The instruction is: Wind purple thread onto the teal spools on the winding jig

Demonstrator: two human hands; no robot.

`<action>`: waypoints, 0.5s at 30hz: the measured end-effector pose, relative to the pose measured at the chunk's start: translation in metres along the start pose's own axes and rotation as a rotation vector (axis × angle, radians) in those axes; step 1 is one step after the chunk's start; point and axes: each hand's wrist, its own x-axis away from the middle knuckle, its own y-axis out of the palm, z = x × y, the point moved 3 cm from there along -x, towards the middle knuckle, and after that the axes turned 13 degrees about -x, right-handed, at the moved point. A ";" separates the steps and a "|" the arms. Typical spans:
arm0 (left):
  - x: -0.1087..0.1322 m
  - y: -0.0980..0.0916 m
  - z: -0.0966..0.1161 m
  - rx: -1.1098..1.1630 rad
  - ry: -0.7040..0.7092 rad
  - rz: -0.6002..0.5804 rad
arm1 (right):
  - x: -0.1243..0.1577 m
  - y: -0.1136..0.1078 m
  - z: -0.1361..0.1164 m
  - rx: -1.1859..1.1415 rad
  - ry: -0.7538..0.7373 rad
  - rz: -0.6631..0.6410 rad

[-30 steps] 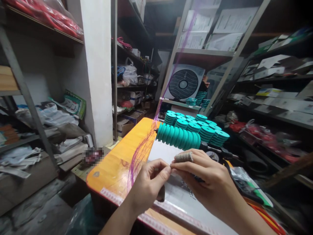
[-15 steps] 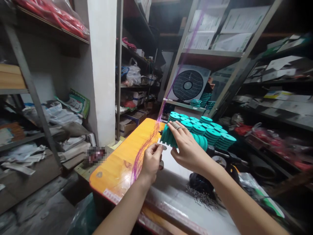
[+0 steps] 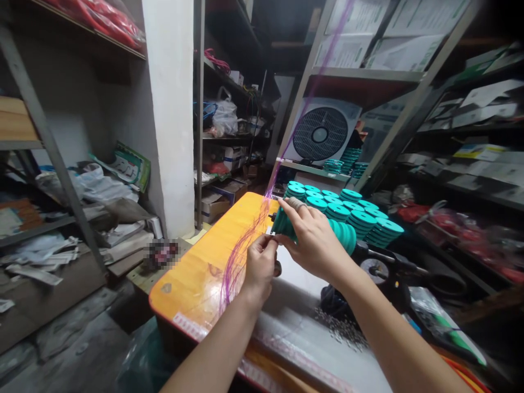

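Observation:
A row of teal spools (image 3: 344, 236) sits on the spindle of a black machine (image 3: 379, 267). Over these spools my right hand (image 3: 313, 234) is curved, fingers across the top and thumb reaching down to my left fingertips. My left hand (image 3: 260, 265) is closed in a pinch just below the spools' left end; what lies between its fingers is too small to make out. Loose purple line (image 3: 239, 248) trails over the orange tabletop (image 3: 196, 278) left of my hands and rises past the spindle's end toward the upper right.
Stacked teal spools (image 3: 362, 221) stand behind the machine. Small metal pieces (image 3: 341, 327) are scattered on the grey sheet (image 3: 286, 314) near my right forearm. A box fan (image 3: 321, 134) stands on a rack at the back. Crowded shelves flank the table.
My right thumb has come down to meet my left fingertips at the spools' left end. The white toothed edge there is now mostly covered. The view has shifted slightly.

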 end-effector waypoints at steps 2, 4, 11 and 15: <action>0.000 0.000 0.000 0.009 -0.007 0.001 | -0.005 0.001 0.002 -0.003 0.020 -0.010; 0.000 0.000 -0.001 0.023 -0.019 -0.004 | -0.010 0.000 0.003 -0.010 0.038 -0.019; -0.002 0.000 -0.004 0.058 -0.029 -0.058 | -0.022 -0.005 0.002 0.034 0.115 -0.134; -0.002 -0.001 -0.003 0.059 -0.032 -0.046 | -0.024 -0.014 0.011 -0.116 0.070 -0.218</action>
